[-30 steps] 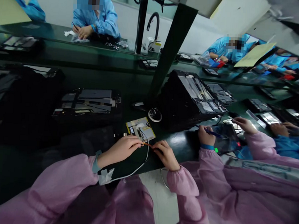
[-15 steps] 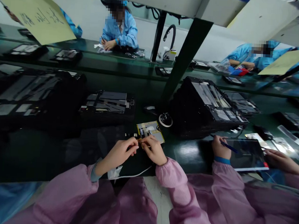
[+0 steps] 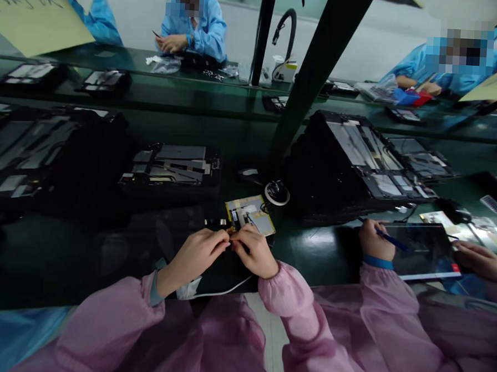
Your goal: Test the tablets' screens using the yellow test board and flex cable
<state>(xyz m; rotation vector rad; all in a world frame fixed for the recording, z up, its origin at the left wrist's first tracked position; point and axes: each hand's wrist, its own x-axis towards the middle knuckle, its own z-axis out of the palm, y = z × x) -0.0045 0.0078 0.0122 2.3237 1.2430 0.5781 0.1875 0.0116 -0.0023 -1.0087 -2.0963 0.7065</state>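
My left hand (image 3: 199, 251) and my right hand (image 3: 255, 251) meet at the bench's front with fingertips pinched together. Between them shows a bit of small orange flex cable (image 3: 230, 230); the fingers cover most of it. Just beyond lies a flat silver battery pack (image 3: 265, 222) with yellow edges, a white patch and dark wires on it. A dark glossy panel (image 3: 154, 231) lies to the left, with small metallic tabs near my left fingers. Below my hands are a white cable (image 3: 226, 292) and a crumpled clear bag (image 3: 188, 288).
Stacks of opened tablets (image 3: 358, 153) stand behind right, and more tablets (image 3: 170, 168) behind left. A round white-rimmed coil (image 3: 277, 192) sits near a green post (image 3: 313, 73). At right, a co-worker's hands hold a pen (image 3: 391, 238) and a tablet (image 3: 422, 248). Other people work across the bench.
The camera view has tipped down slightly. My fingers stay pinched at the orange flex cable, with the left hand's fingers now more closely bunched. Across the bench, a person's hands have lifted.
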